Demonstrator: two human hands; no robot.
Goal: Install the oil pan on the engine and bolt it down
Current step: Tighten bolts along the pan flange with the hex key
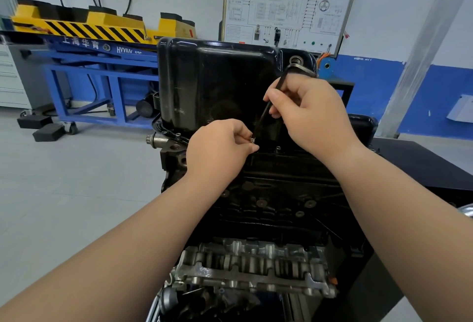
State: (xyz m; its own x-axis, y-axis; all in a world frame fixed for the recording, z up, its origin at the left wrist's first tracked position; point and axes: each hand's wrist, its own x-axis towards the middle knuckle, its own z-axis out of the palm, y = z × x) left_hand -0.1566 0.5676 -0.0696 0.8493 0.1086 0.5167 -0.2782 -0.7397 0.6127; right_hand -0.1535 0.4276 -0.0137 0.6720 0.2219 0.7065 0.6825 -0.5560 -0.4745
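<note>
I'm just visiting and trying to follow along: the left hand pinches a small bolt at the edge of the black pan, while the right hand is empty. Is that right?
Not quite. The right hand is not empty: it grips a thin black bent key, as the head view shows. The left hand does pinch a small bolt at the edge of the black pan.
</note>
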